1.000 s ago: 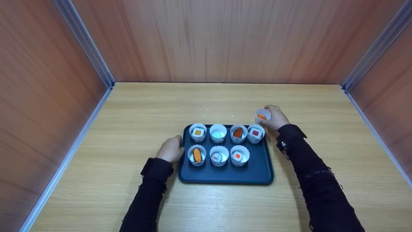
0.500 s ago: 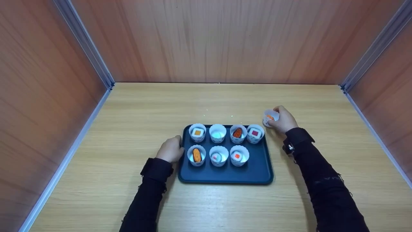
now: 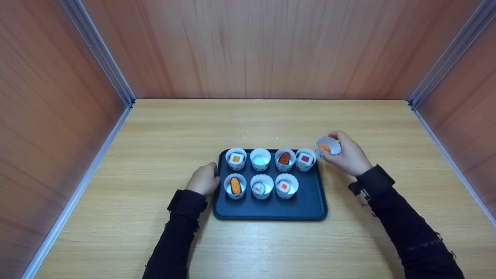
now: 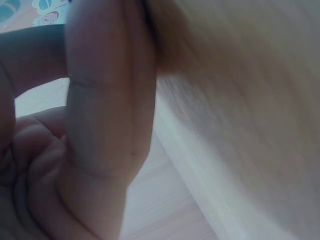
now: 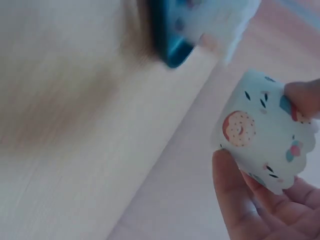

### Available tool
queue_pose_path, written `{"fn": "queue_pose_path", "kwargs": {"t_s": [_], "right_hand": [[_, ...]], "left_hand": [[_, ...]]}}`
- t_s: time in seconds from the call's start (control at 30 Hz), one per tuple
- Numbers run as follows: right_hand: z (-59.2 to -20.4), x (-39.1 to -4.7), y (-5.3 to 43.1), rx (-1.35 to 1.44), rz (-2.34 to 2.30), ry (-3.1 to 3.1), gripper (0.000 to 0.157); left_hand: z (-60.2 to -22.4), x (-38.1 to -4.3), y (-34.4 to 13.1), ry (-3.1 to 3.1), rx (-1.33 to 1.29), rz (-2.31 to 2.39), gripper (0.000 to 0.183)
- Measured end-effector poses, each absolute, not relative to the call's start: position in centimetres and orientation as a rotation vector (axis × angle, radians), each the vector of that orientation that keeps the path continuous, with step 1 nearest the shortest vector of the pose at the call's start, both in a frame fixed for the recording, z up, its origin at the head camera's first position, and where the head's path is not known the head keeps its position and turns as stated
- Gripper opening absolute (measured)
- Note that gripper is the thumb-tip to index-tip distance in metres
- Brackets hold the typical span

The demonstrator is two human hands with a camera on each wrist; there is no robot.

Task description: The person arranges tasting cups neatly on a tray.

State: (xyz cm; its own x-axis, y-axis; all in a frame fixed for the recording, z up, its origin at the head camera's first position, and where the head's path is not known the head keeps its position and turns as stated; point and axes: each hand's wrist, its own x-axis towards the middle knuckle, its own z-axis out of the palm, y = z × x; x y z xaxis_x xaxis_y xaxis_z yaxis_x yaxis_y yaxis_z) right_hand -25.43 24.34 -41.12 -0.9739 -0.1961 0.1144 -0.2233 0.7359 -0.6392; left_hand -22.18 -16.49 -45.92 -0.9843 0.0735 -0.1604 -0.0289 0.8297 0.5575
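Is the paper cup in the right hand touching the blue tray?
Apart. In the right wrist view, bare table shows between the paper cup, pinched by the right hand, and the blue tray. The head view agrees.

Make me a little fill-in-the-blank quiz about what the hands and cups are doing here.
1. The dark tray holds ___ paper cups.
2. The right hand holds a paper cup with an ___ piece inside.
3. The left hand rests at the tray's ___ edge.
4. The held cup is tilted beside the tray, not ___ it.

Missing words: seven; orange; left; on
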Motion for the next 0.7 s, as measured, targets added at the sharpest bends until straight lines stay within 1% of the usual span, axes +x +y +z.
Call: {"fn": "queue_pose_path", "kwargs": {"t_s": [0.17, 0.3, 0.53, 0.7], "right_hand": [[-41.7, -22.8, 23.1, 0.449, 1.045, -2.913, 0.056], [-42.4, -21.2, 22.1, 0.504, 1.058, -2.946, 0.057], [-42.7, -20.1, 21.2, 0.586, 0.953, -2.901, 0.058], [-42.5, -19.2, 21.4, 0.590, 1.009, -2.885, 0.058]], "left_hand": [[-46.0, -22.2, -16.6, 2.829, 0.037, 0.877, 0.006], [-46.0, -22.2, -16.6, 2.832, 0.036, 0.874, 0.006], [-45.9, -22.2, -16.7, 2.851, 0.049, 0.846, 0.006], [-45.8, -22.2, -16.6, 2.833, 0.046, 0.839, 0.008]]}}
